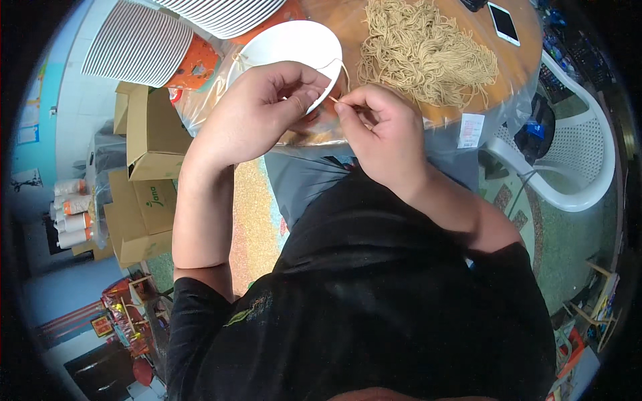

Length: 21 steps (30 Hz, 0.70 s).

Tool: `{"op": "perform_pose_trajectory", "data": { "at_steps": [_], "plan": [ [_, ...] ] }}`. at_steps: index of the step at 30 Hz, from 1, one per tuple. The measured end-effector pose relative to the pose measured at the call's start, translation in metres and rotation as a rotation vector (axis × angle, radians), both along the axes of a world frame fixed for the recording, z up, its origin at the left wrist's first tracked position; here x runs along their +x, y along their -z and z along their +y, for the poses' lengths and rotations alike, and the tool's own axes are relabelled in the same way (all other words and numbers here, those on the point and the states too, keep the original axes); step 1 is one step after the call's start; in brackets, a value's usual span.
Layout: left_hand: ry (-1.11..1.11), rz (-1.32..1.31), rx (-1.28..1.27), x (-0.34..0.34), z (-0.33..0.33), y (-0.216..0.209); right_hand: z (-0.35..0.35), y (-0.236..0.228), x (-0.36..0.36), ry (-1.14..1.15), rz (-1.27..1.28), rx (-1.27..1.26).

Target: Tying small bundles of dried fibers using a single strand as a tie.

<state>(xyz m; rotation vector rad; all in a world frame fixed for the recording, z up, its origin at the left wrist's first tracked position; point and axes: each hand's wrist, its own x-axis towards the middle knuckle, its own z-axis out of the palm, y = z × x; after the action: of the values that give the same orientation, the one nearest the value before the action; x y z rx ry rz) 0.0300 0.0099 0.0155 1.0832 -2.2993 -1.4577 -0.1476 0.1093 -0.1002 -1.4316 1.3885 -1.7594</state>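
Note:
A white bucket (294, 45), round and open at the top, is tilted on the plastic-covered table in front of me. My left hand (271, 100) is closed on its near rim, fingers inside and thumb near the edge. My right hand (386, 130), just right of that rim, pinches the end of a thin tan cord (333, 99) between thumb and forefinger. More cord loops over the bucket's right rim, and another bit shows at its left side. Behind my right hand lies a big tangled pile of tan cord (428, 53).
Nested stacks of white-and-orange buckets (137, 43) lie at the back left. A white phone (503, 24) rests at the back right, and a paper label (471, 130) is on the table's near edge. Cardboard boxes (155, 144) stand left; a white plastic chair (582, 170) is right.

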Motion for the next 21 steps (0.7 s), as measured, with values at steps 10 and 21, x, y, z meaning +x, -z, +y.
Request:
{"op": "perform_pose_trajectory", "data": {
  "at_steps": [10,21],
  "plan": [
    [0.014,-0.051,-0.012,-0.001,-0.006,0.000,-0.001,-0.003,-0.001,-0.010,0.066,-0.016],
    [0.245,0.071,-0.977,-0.001,0.013,-0.008,0.011,-0.001,-0.010,-0.059,-0.023,0.070]
  ]
}}
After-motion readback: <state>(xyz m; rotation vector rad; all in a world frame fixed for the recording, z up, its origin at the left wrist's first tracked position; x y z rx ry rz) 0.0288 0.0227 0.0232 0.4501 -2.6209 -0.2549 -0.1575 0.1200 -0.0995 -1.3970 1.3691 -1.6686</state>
